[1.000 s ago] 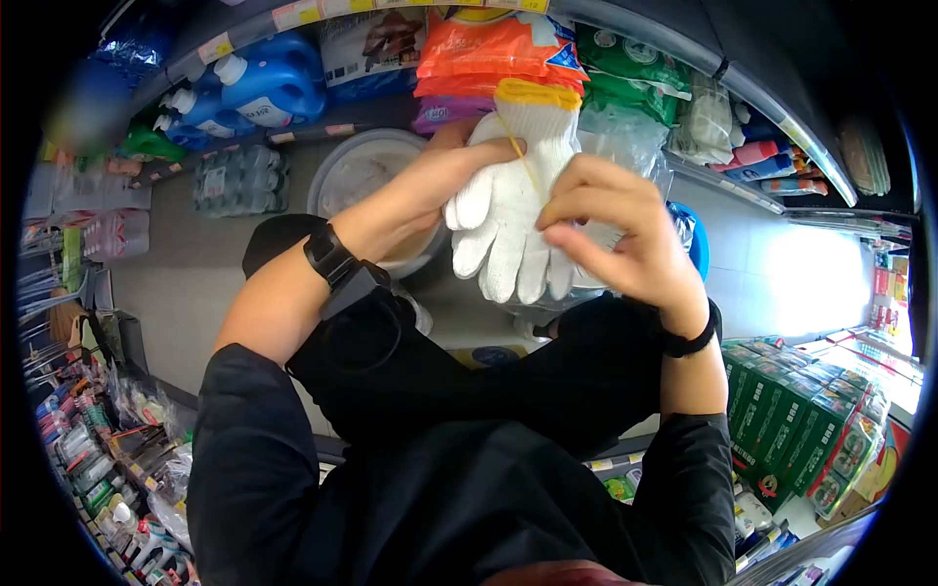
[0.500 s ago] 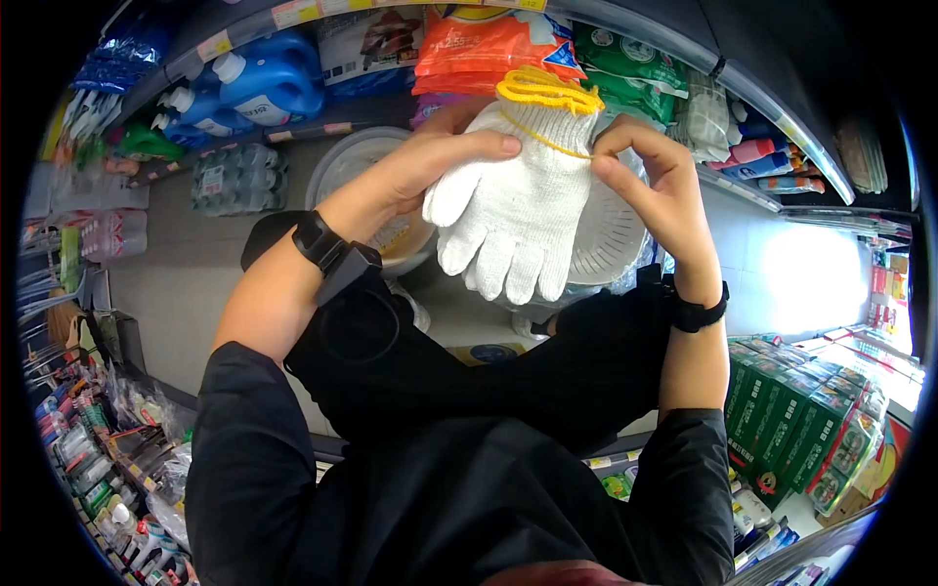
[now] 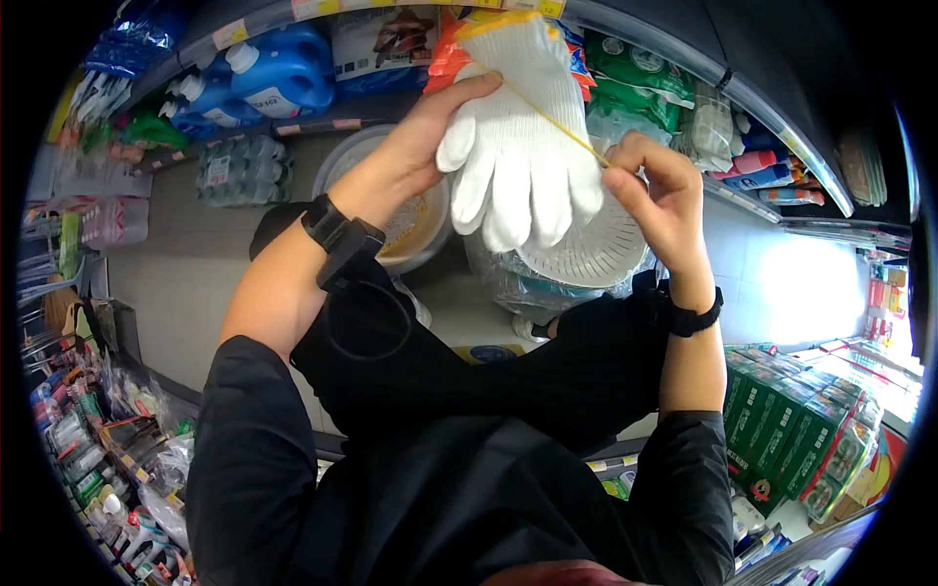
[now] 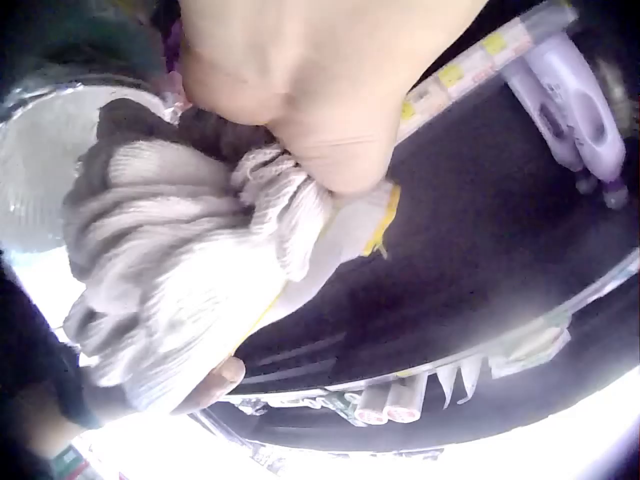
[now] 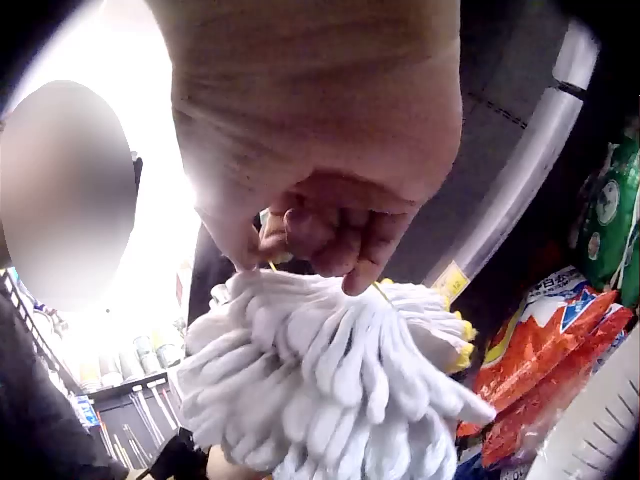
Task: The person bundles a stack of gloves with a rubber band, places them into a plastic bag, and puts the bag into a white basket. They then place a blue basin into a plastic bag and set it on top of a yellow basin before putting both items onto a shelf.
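Left hand point(image 3: 410, 161) grips white knit glove bundle point(image 3: 523, 146); right hand point(image 3: 660, 200) pinches yellow thread point(image 3: 553, 121). Likely light, soft, floppy, grippy; best held mid-bundle.

Shop, household-goods aisle. Stocked shelves point(image 3: 684, 44) on both sides, with price labels point(image 3: 234, 34) along the edges. Blue detergent jugs point(image 3: 283, 73) stand in a row, next to shrink-wrapped bottle packs point(image 3: 239, 168) and green packets point(image 3: 635, 68). Identical green boxes point(image 3: 791, 420) are stacked to the right. Racks of small packaged goods point(image 3: 88, 430) stand to the left.
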Action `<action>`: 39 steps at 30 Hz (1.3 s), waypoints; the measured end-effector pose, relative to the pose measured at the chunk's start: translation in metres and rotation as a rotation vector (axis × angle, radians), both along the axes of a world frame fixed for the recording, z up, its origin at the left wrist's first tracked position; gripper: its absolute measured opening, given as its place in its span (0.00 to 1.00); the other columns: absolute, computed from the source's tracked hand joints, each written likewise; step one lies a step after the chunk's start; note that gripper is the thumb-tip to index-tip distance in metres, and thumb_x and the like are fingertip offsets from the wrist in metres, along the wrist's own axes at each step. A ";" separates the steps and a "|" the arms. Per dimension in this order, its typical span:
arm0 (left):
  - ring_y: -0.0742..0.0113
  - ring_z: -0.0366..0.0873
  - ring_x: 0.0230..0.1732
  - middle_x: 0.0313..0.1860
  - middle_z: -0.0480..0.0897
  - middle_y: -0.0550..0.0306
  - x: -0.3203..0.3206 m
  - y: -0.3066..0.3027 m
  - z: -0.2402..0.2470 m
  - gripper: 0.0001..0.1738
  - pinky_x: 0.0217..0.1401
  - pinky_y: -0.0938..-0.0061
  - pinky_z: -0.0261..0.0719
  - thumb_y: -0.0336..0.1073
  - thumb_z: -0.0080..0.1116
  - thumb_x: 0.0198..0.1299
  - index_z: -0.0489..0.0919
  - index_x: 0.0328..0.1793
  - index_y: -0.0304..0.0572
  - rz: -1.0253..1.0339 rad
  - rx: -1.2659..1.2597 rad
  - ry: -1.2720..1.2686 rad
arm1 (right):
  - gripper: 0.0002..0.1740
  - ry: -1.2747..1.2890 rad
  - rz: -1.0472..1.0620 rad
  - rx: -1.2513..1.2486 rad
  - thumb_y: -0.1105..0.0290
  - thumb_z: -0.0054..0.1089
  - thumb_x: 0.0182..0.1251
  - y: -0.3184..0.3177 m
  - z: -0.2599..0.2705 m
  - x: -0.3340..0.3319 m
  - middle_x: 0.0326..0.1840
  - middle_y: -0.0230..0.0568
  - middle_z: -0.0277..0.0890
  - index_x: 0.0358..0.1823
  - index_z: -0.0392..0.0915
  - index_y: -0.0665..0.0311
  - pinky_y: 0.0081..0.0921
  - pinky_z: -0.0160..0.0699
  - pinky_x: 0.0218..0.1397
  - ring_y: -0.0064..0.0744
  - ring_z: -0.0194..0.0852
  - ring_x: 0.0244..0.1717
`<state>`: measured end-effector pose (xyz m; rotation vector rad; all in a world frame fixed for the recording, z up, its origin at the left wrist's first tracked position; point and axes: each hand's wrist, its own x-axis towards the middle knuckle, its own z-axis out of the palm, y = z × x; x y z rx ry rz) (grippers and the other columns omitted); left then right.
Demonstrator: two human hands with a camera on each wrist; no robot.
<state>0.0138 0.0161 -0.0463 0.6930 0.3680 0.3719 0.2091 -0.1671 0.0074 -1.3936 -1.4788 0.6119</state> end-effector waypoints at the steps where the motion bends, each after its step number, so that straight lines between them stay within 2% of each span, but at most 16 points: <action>1: 0.61 0.86 0.56 0.60 0.83 0.46 -0.001 0.001 0.003 0.30 0.63 0.67 0.84 0.42 0.62 0.70 0.69 0.72 0.32 -0.009 0.080 0.026 | 0.07 0.098 -0.034 -0.027 0.75 0.66 0.66 0.000 -0.001 0.001 0.30 0.32 0.74 0.34 0.77 0.71 0.22 0.69 0.40 0.20 0.70 0.34; 3: 0.61 0.86 0.57 0.60 0.83 0.46 -0.004 -0.002 0.006 0.30 0.64 0.68 0.84 0.40 0.63 0.69 0.69 0.72 0.32 -0.020 0.238 0.081 | 0.08 0.134 -0.022 -0.099 0.73 0.65 0.69 0.004 -0.002 0.000 0.32 0.31 0.75 0.36 0.78 0.71 0.21 0.71 0.45 0.20 0.71 0.37; 5: 0.62 0.85 0.59 0.61 0.83 0.47 -0.001 -0.008 -0.003 0.32 0.64 0.68 0.84 0.39 0.65 0.68 0.68 0.73 0.33 -0.001 0.196 0.018 | 0.09 0.177 -0.012 -0.170 0.72 0.64 0.72 0.008 -0.008 -0.001 0.35 0.31 0.77 0.38 0.79 0.72 0.20 0.73 0.49 0.20 0.73 0.41; 6: 0.62 0.85 0.59 0.61 0.82 0.47 -0.001 -0.012 -0.005 0.32 0.64 0.68 0.84 0.39 0.66 0.67 0.69 0.73 0.32 0.021 0.195 -0.003 | 0.09 0.105 -0.015 -0.194 0.71 0.65 0.72 0.010 -0.010 0.000 0.43 0.35 0.79 0.45 0.80 0.70 0.22 0.76 0.55 0.23 0.78 0.46; 9: 0.61 0.84 0.60 0.62 0.82 0.46 -0.002 -0.016 -0.001 0.33 0.64 0.68 0.83 0.39 0.67 0.66 0.70 0.73 0.32 0.060 0.179 -0.024 | 0.23 0.155 -0.175 -0.030 0.65 0.69 0.69 0.010 -0.007 -0.012 0.56 0.42 0.77 0.59 0.75 0.69 0.25 0.75 0.63 0.30 0.78 0.58; 12: 0.61 0.83 0.61 0.62 0.81 0.45 -0.002 -0.018 0.005 0.35 0.65 0.68 0.81 0.39 0.70 0.63 0.70 0.73 0.31 0.075 0.266 0.010 | 0.42 0.120 -0.158 -0.144 0.56 0.75 0.64 0.012 -0.021 0.001 0.67 0.50 0.71 0.71 0.64 0.72 0.30 0.72 0.70 0.37 0.73 0.68; 15: 0.61 0.81 0.62 0.62 0.81 0.45 0.000 -0.022 0.007 0.36 0.65 0.68 0.79 0.40 0.73 0.61 0.70 0.71 0.30 0.067 0.475 0.148 | 0.52 0.465 -0.073 -0.351 0.50 0.77 0.59 0.013 -0.029 -0.012 0.69 0.55 0.70 0.73 0.60 0.77 0.34 0.69 0.73 0.38 0.69 0.71; 18: 0.62 0.79 0.60 0.60 0.80 0.46 0.003 -0.034 0.006 0.34 0.64 0.70 0.76 0.45 0.71 0.63 0.72 0.66 0.30 0.135 0.707 0.198 | 0.47 0.702 -0.065 -0.405 0.51 0.72 0.66 0.013 -0.026 -0.020 0.69 0.54 0.72 0.73 0.61 0.76 0.31 0.73 0.69 0.37 0.74 0.67; 21: 0.63 0.75 0.65 0.64 0.76 0.46 -0.005 -0.026 0.012 0.35 0.66 0.72 0.74 0.53 0.60 0.71 0.68 0.72 0.33 0.021 0.723 0.184 | 0.39 0.979 -0.054 -0.409 0.50 0.65 0.72 0.009 -0.028 -0.020 0.65 0.50 0.77 0.72 0.65 0.74 0.33 0.80 0.66 0.37 0.79 0.63; 25: 0.70 0.79 0.54 0.59 0.80 0.50 -0.010 -0.019 0.025 0.32 0.57 0.77 0.76 0.56 0.45 0.78 0.71 0.70 0.34 0.042 0.568 0.070 | 0.35 1.135 -0.037 -0.365 0.49 0.52 0.78 0.004 -0.018 -0.024 0.64 0.50 0.78 0.71 0.68 0.74 0.35 0.80 0.67 0.37 0.81 0.62; 26: 0.72 0.81 0.48 0.55 0.83 0.54 -0.012 -0.018 0.032 0.23 0.53 0.80 0.76 0.47 0.47 0.79 0.77 0.63 0.35 0.113 0.721 0.126 | 0.34 1.177 -0.031 -0.347 0.49 0.50 0.79 0.004 -0.018 -0.024 0.64 0.50 0.79 0.71 0.68 0.74 0.35 0.80 0.67 0.37 0.82 0.61; 29: 0.74 0.81 0.47 0.51 0.84 0.57 -0.012 -0.009 0.028 0.14 0.51 0.81 0.76 0.37 0.52 0.77 0.82 0.56 0.34 0.253 1.177 0.121 | 0.37 1.152 -0.039 -0.355 0.49 0.47 0.77 0.003 -0.024 -0.024 0.67 0.56 0.76 0.73 0.64 0.75 0.40 0.79 0.70 0.44 0.81 0.64; 30: 0.75 0.81 0.45 0.48 0.84 0.59 -0.010 -0.006 0.030 0.08 0.48 0.80 0.77 0.28 0.59 0.71 0.83 0.51 0.32 0.401 1.341 0.075 | 0.37 1.103 -0.039 -0.382 0.50 0.47 0.77 0.002 -0.026 -0.023 0.67 0.56 0.76 0.73 0.64 0.75 0.40 0.79 0.70 0.44 0.81 0.63; 32: 0.75 0.81 0.44 0.47 0.84 0.59 -0.014 -0.005 0.036 0.08 0.46 0.80 0.78 0.27 0.61 0.69 0.84 0.51 0.33 0.335 1.345 0.065 | 0.36 1.007 -0.035 -0.433 0.50 0.47 0.77 -0.001 -0.030 -0.023 0.67 0.56 0.76 0.72 0.65 0.76 0.40 0.79 0.69 0.43 0.82 0.63; 35: 0.72 0.81 0.43 0.45 0.84 0.58 -0.021 -0.006 0.042 0.09 0.43 0.79 0.78 0.26 0.65 0.64 0.85 0.50 0.35 0.297 1.362 0.035 | 0.32 1.041 0.001 -0.410 0.53 0.51 0.77 -0.003 -0.027 -0.027 0.64 0.51 0.79 0.70 0.69 0.73 0.35 0.80 0.67 0.39 0.82 0.61; 39: 0.66 0.82 0.42 0.42 0.85 0.55 -0.019 -0.006 0.043 0.08 0.43 0.76 0.78 0.25 0.67 0.61 0.85 0.47 0.36 0.326 1.477 -0.037 | 0.35 1.135 -0.002 -0.430 0.51 0.54 0.75 0.000 -0.028 -0.029 0.64 0.50 0.79 0.71 0.68 0.72 0.34 0.79 0.68 0.37 0.82 0.61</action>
